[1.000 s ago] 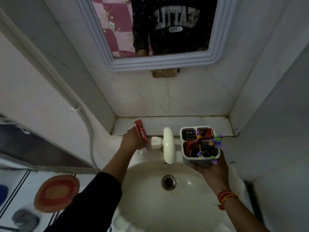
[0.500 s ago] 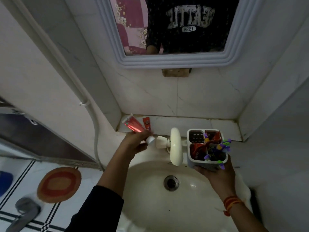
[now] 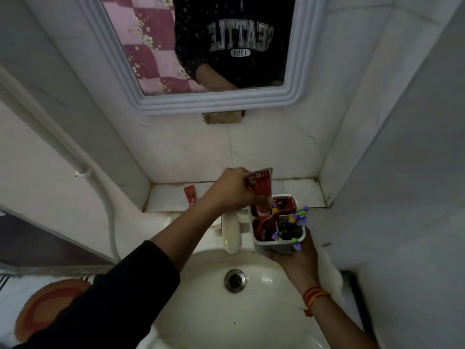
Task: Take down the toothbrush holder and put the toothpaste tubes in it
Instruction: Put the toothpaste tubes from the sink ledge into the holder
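My right hand point(image 3: 293, 258) grips the white toothbrush holder point(image 3: 278, 244) from below, over the right rim of the sink. Its compartments hold red tubes and several purple-and-green toothbrushes point(image 3: 298, 219). My left hand point(image 3: 232, 191) is shut on a red toothpaste tube point(image 3: 260, 187), held upright with its lower end inside the holder's back-left compartment. Another small red tube point(image 3: 190, 193) lies flat on the tiled ledge behind the sink, left of my hand.
A white tap point(image 3: 231, 233) stands just left of the holder, above the white sink point(image 3: 201, 311) with its metal drain point(image 3: 234, 280). A framed mirror point(image 3: 216, 102) hangs above. Tiled walls close in left and right. A round orange mat point(image 3: 47, 308) lies on the floor.
My left hand lifted one red tube off the ledge and carried it right, standing it into the holder. The holder in my right hand stayed about where it was.
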A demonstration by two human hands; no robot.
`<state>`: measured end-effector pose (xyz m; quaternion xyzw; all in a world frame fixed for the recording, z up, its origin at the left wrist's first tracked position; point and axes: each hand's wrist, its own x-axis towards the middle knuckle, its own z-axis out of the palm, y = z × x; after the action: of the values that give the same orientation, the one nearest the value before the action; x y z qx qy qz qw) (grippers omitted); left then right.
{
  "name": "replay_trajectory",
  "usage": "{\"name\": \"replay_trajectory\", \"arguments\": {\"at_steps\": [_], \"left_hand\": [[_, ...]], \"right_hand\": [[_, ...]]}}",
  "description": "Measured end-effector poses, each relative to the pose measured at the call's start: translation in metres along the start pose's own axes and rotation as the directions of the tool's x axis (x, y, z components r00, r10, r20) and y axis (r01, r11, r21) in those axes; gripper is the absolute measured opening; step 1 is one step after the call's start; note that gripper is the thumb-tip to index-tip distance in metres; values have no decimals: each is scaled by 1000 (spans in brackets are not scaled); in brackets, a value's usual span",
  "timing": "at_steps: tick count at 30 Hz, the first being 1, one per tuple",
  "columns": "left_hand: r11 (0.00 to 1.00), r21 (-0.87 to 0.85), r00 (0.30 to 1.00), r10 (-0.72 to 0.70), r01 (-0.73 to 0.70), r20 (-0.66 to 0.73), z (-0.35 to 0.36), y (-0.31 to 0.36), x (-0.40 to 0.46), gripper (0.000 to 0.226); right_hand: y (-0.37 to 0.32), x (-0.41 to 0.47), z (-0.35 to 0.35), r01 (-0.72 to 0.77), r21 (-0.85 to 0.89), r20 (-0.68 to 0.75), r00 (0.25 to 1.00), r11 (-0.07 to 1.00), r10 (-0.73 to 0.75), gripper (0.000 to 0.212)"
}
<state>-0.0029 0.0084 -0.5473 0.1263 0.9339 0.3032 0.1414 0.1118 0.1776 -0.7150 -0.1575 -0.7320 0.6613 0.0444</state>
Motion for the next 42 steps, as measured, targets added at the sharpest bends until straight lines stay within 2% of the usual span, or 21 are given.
{"name": "replay_trajectory", "arguments": {"at_steps": [3,6,8,11,13,15,18,21,23,24,26,27,29,31,33,36,39,42], "left_hand": [[999,19,996,42,-43,80,1,-3,3,28],[974,-226,994,33,-8,106,-12,-12,-2,26],[944,-324,999,-53,53,7,-17,-29,-3,28],[944,-236,934,-284,232,-217,-8,-71,7,28],[894,-135,870,-447,428,-206,4,-109,14,34],[825,-54,813,-564,563,-148,15,-137,15,50],[809,-40,794,-584,587,-171,28,-147,13,69],[794,-113,763,-605,597,-227,32,-150,16,68],[720,-281,706,-688,634,-170,27,-153,20,64],[682,-375,703,-704,627,-104,24,-151,20,57],[653,-502,742,-670,568,-31,19,-146,18,46],[686,-516,779,-625,513,-56,17,-141,17,45],[801,-483,856,-485,353,-178,9,-125,12,42],[889,-417,902,-326,190,-285,-1,-100,6,39],[938,-336,934,-192,84,-302,-8,-73,1,40],[982,-187,974,-50,8,-221,-10,-41,3,41],[999,-37,997,1,-4,-80,-4,-26,10,39],[999,19,999,41,-41,13,3,-24,15,40]], "right_hand": [[-1,-2,1,28,-32,-3,1000,999,-29,90],[2,-1,1,79,-85,4,997,993,-79,93],[0,-1,1,87,-105,11,996,991,-86,91],[-2,-1,1,76,-88,-1,997,993,-77,93],[-1,-2,2,57,-92,-4,998,994,-58,96],[2,0,1,14,-31,-7,1000,999,-15,104],[-3,-1,1,-10,47,14,1000,999,9,111],[-2,1,1,-42,195,34,999,980,36,137],[-7,-1,2,-43,192,46,998,980,35,137],[-7,-1,2,-54,171,59,997,984,45,129],[-1,0,1,-43,79,66,997,996,38,105],[0,0,0,-25,40,58,998,999,23,99],[1,3,-1,-3,34,56,998,999,1,100],[-2,2,0,-10,25,45,999,1000,8,93],[-3,1,0,-58,39,44,997,998,56,86],[-8,-4,0,-49,-21,28,998,999,49,82],[-17,-3,4,10,-22,4,1000,1000,-10,86],[-16,-2,4,43,-82,-6,999,996,-44,88]]}}
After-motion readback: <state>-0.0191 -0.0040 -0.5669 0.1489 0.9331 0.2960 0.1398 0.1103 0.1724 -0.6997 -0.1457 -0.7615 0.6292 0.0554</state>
